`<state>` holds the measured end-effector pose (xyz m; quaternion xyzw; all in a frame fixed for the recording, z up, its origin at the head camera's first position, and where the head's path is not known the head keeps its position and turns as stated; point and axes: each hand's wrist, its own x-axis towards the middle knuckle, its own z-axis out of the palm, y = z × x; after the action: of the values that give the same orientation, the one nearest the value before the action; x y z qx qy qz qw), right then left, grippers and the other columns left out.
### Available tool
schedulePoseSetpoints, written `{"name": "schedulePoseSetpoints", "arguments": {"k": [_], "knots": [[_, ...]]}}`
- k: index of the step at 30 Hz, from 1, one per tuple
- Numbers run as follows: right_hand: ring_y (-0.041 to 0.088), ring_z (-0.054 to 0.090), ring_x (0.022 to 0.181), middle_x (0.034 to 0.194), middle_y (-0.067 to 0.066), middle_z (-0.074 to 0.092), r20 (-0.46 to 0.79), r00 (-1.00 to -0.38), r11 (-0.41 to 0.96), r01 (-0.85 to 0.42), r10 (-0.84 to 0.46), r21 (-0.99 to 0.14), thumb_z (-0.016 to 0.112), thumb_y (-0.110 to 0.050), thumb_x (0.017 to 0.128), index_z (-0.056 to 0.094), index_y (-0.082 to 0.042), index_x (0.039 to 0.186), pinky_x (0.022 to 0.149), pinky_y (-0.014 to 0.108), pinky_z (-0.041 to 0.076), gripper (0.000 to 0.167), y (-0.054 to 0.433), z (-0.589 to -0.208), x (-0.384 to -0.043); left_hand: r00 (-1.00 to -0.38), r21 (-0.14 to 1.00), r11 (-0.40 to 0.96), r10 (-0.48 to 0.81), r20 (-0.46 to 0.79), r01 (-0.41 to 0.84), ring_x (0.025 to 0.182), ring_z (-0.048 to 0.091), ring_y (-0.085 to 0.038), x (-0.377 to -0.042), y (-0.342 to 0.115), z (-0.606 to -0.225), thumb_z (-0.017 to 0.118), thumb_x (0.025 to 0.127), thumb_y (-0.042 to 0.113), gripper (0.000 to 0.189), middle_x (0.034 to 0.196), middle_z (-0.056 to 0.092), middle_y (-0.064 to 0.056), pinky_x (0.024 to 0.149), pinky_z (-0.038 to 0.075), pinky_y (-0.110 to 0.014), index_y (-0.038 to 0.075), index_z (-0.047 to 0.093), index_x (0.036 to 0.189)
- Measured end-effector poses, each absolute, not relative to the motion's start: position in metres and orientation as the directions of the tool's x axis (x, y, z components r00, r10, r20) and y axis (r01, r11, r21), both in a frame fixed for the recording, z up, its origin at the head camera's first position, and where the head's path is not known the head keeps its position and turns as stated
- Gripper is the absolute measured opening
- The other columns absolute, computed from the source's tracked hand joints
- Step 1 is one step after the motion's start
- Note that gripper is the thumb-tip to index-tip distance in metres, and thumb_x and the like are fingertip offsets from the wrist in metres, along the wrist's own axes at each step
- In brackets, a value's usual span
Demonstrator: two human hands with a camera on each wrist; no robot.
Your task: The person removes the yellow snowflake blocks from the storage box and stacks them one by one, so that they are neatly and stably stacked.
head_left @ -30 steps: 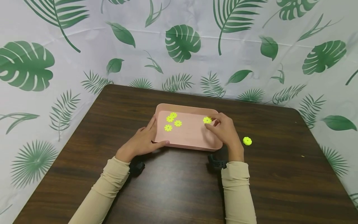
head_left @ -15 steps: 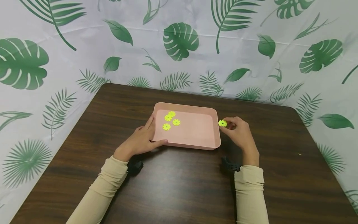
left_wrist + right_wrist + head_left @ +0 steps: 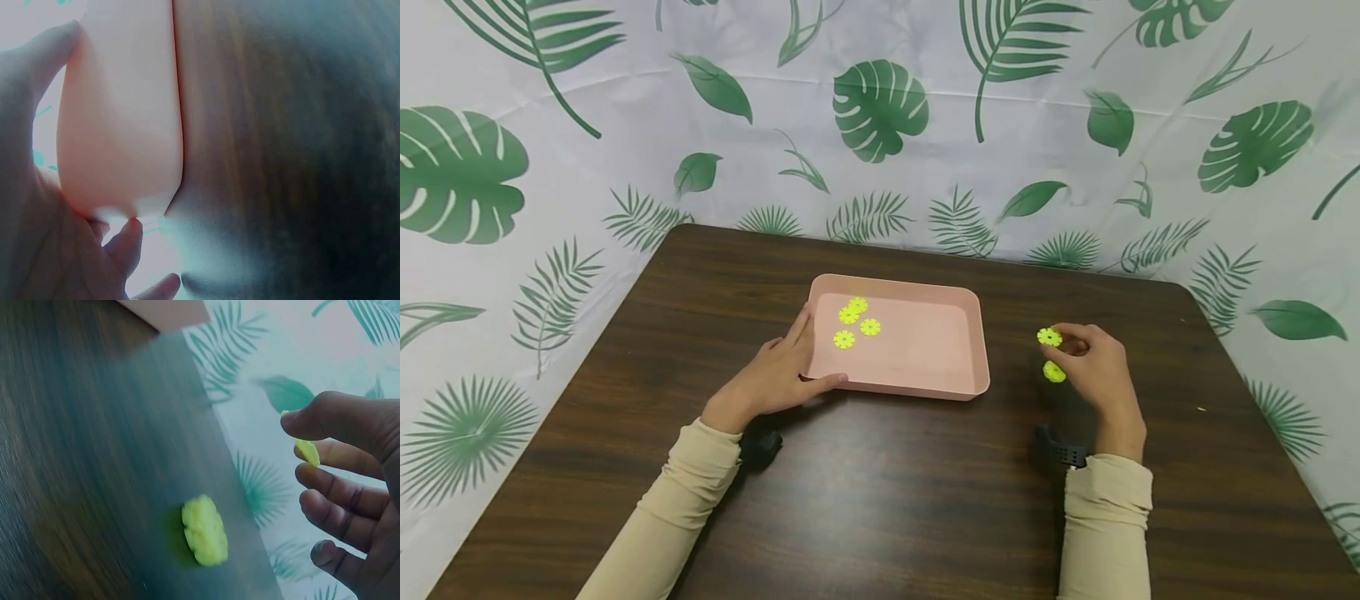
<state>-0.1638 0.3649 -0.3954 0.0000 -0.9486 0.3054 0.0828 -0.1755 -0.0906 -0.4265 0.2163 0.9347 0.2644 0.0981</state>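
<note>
My right hand (image 3: 1099,368) pinches a yellow notched plastic disc (image 3: 1049,337) between thumb and fingers, up off the table, right of the pink tray (image 3: 917,360). In the right wrist view, the pinched disc (image 3: 306,451) is seen nearly edge-on. Just below it, a short stack of the same yellow discs (image 3: 1055,372) sits on the table; the stack (image 3: 205,531) looks thick from the side. My left hand (image 3: 771,379) rests on the tray's left front corner, fingers straight along the side, thumb on the front rim. Several yellow discs (image 3: 844,339) lie inside the tray's left part, two overlapping.
The dark wood table (image 3: 880,500) carries the tray and the stack. A white cloth with green leaf prints (image 3: 880,108) hangs behind the table. A tiny pale speck (image 3: 1202,409) lies at the far right.
My right hand has lifted one disc from the tray's right part and carried it rightward over the rim to above the stack. My left hand stays on the tray.
</note>
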Motion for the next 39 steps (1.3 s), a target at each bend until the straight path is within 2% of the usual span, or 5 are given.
{"name": "schedulePoseSetpoints", "arguments": {"k": [10,17,22,26,39], "knots": [[0.038,0.061,0.099,0.117,0.028,0.065,-0.004,-0.997,0.814,0.062,0.073,-0.577,0.071,-0.032,0.100,0.065,0.007,0.130,0.073,0.036,0.050,0.049,0.390,-0.401,-0.158,-0.886,0.540,0.762,0.460,-0.063,0.357,0.156,0.021,-0.030,-0.176,-0.091,-0.427,0.057,0.094,0.068,0.113,0.173,-0.010,-0.014,0.116,0.025,-0.067,0.002,0.000,0.165],[0.037,0.061,0.098,0.119,0.029,0.065,-0.079,-0.995,0.816,0.091,0.055,-0.572,0.072,-0.028,0.099,0.064,0.008,0.131,0.074,0.034,0.050,0.049,0.399,-0.407,-0.157,-0.885,0.539,0.761,0.462,-0.059,0.361,0.157,0.019,-0.030,-0.176,-0.091,-0.426,0.057,0.094,0.068,0.113,0.173,-0.010,-0.013,0.115,0.025,-0.068,0.002,-0.001,0.165],[0.041,0.062,0.104,0.124,0.032,0.064,-0.118,-0.992,0.812,0.107,0.047,-0.574,0.072,-0.029,0.099,0.062,0.009,0.133,0.083,0.047,0.053,0.052,0.401,-0.409,-0.157,-0.884,0.539,0.760,0.464,-0.059,0.363,0.157,0.019,-0.029,-0.177,-0.091,-0.426,0.057,0.094,0.069,0.113,0.173,-0.010,-0.013,0.115,0.025,-0.068,0.003,-0.001,0.165],[0.044,0.060,0.108,0.129,0.033,0.061,-0.152,-0.987,0.802,0.128,0.048,-0.584,0.072,-0.032,0.099,0.061,0.009,0.136,0.092,0.059,0.050,0.056,0.403,-0.410,-0.157,-0.883,0.541,0.759,0.464,-0.063,0.361,0.157,0.017,-0.029,-0.177,-0.090,-0.427,0.057,0.094,0.068,0.112,0.173,-0.010,-0.012,0.115,0.025,-0.068,0.003,0.000,0.165],[0.048,0.058,0.114,0.133,0.034,0.059,-0.175,-0.983,0.801,0.147,0.054,-0.581,0.073,-0.036,0.098,0.060,0.008,0.138,0.097,0.066,0.045,0.060,0.402,-0.412,-0.158,-0.885,0.542,0.760,0.462,-0.061,0.359,0.156,0.019,-0.031,-0.178,-0.091,-0.428,0.057,0.094,0.069,0.114,0.173,-0.009,-0.015,0.115,0.025,-0.068,0.002,0.000,0.165]]}}
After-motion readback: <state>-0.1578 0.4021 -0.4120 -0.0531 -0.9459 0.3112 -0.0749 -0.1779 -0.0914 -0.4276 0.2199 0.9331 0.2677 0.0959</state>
